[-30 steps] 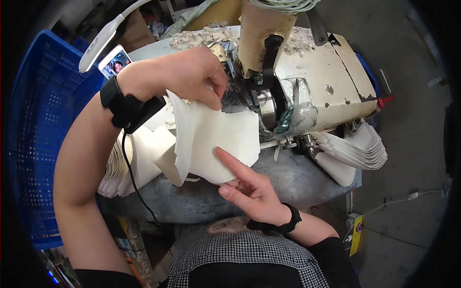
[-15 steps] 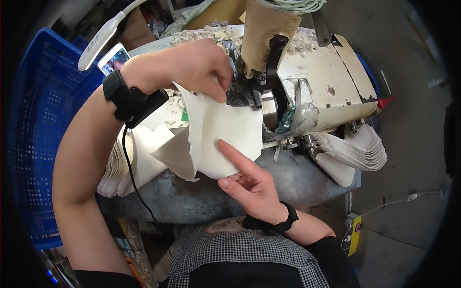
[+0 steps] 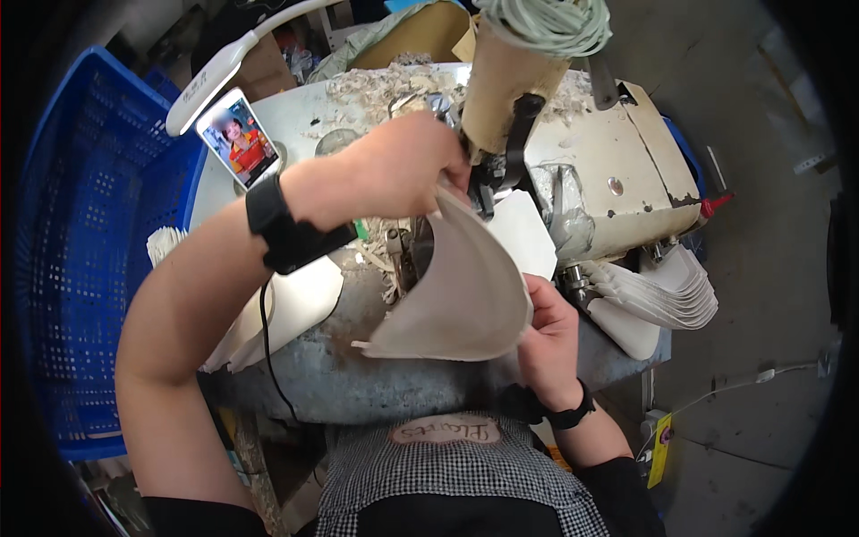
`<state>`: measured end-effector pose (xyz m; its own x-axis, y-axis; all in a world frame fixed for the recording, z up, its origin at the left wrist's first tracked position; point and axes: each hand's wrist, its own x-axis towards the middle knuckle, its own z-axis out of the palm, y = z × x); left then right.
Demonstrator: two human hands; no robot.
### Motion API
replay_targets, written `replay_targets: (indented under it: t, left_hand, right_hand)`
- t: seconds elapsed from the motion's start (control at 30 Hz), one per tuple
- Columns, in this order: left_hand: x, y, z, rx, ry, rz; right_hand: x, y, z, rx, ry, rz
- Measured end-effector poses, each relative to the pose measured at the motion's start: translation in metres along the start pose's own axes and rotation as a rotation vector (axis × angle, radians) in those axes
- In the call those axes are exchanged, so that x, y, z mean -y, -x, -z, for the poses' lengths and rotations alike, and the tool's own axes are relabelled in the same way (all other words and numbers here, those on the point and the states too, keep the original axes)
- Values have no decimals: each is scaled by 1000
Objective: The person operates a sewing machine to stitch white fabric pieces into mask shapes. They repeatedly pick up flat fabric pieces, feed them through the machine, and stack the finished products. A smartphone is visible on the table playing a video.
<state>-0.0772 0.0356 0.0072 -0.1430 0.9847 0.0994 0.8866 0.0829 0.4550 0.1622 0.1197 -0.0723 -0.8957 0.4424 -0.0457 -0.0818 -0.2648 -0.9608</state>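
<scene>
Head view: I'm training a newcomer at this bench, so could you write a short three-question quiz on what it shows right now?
1. Multiple choice: what does the left hand grip?
A) the phone
B) the pale curved piece
C) the lamp

2. True or false: the right hand touches that piece at its right side.

3. Fill in the colour: the plastic crate at the left of the picture is ____.

Key: 1. B; 2. True; 3. blue
</scene>
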Motion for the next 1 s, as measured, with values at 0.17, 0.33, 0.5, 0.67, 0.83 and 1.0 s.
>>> replay_targets:
  t: [0.17, 0.33, 0.5, 0.67, 0.83, 1.0]
  left_hand:
    - [-7, 15, 7, 27, 159, 241]
    - [-13, 20, 5, 12, 200, 352]
    - [-15, 23, -6, -73, 165, 330]
    - [-20, 19, -18, -92, 187, 320]
    - [-28, 8, -24, -60, 12, 343]
    - [-57, 18, -3, 319, 358, 510]
  right_hand:
    - [22, -21, 27, -54, 254, 3]
    - [34, -32, 34, -11, 336, -20]
    - [49, -43, 40, 13, 478, -26]
    - [71, -69, 52, 51, 703, 153]
    - [101, -88, 52, 47, 942, 264]
    - [137, -73, 57, 75, 914, 365]
